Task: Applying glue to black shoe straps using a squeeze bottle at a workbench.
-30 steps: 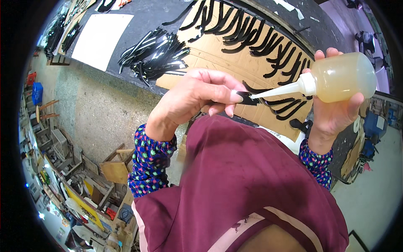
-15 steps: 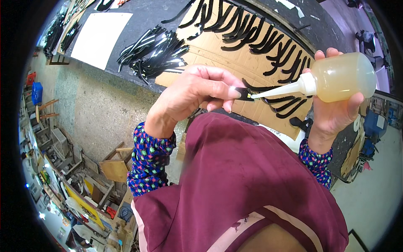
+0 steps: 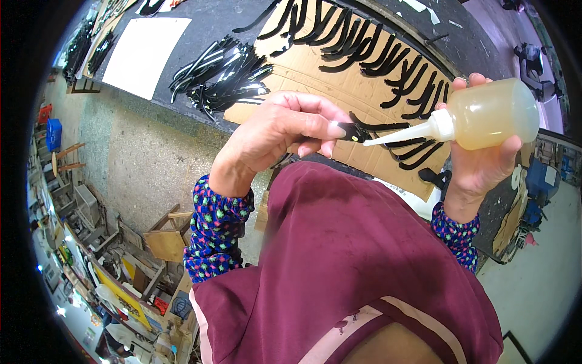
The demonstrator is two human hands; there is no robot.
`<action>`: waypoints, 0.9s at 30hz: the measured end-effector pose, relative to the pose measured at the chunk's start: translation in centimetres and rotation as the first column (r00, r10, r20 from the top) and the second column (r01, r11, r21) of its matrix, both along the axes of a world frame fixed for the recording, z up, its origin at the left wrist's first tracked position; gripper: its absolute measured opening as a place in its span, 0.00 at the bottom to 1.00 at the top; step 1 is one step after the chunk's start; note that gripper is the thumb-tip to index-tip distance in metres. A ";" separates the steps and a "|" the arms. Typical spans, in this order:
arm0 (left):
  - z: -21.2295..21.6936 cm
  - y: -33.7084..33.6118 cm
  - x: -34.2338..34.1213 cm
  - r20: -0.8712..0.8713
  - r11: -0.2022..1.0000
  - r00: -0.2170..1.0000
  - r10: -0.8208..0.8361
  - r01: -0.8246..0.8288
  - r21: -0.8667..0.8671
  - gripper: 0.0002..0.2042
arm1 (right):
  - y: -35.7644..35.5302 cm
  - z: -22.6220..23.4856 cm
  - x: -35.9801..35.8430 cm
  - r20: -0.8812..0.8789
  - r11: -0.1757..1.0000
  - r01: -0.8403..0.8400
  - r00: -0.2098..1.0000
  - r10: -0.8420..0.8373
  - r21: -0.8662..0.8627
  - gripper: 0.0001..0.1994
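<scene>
My left hand pinches a short black strip between thumb and fingertips; a small yellow spot shows near its end. In my right hand is a clear squeeze bottle of pale amber liquid, lying nearly sideways with its long white nozzle pointing left. The nozzle tip sits just right of and below the strip's end, seemingly a small gap away. Beneath both hands, black strips lie on a brown cardboard sheet.
A heap of black strips with pale glints lies left of the cardboard on the dark table. Farther left is a white sheet. A wooden stool stands on the floor at left, near cluttered shelving.
The strip's end has tilted in my left fingers. My right hand has shifted the bottle slightly left and down, and the nozzle tip now sits lower against the strip's end.
</scene>
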State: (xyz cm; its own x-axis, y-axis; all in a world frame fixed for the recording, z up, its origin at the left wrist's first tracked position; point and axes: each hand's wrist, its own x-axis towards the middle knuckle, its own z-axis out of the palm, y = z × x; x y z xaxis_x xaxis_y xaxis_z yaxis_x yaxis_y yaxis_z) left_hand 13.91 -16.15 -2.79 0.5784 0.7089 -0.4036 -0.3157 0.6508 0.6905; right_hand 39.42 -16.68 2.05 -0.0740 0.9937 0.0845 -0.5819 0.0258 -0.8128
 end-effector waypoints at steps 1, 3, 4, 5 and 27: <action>-0.1 0.0 0.0 -0.001 1.000 1.000 0.000 0.000 0.001 0.08 | -0.1 -0.1 0.1 0.007 1.000 -0.007 1.000 0.007 -0.006 0.38; -0.3 0.2 0.1 -0.006 1.000 1.000 0.008 -0.008 -0.001 0.08 | -0.3 -0.3 0.1 0.002 1.000 0.000 1.000 0.000 -0.017 0.38; -0.6 0.5 0.0 -0.006 1.000 1.000 0.002 -0.002 0.004 0.08 | -0.4 -0.5 0.2 0.000 1.000 0.007 1.000 -0.007 -0.030 0.38; -1.3 0.9 -0.2 0.015 1.000 1.000 -0.016 0.015 0.018 0.08 | -0.5 -0.8 0.5 0.001 1.000 0.015 1.000 -0.015 -0.026 0.38; -26.3 8.2 21.0 -0.726 0.821 0.583 0.366 0.166 0.547 0.11 | -4.8 -4.3 12.0 -0.156 0.877 0.432 0.871 -0.466 -0.210 0.29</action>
State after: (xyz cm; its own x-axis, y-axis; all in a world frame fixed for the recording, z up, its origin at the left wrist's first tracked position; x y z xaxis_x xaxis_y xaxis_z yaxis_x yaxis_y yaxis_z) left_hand 34.90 -7.92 -29.10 0.1336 0.9705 -0.2006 0.4731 0.1154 0.8734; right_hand 51.38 -21.43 -2.26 0.3848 0.9157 -0.1154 -0.6863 0.2003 -0.6992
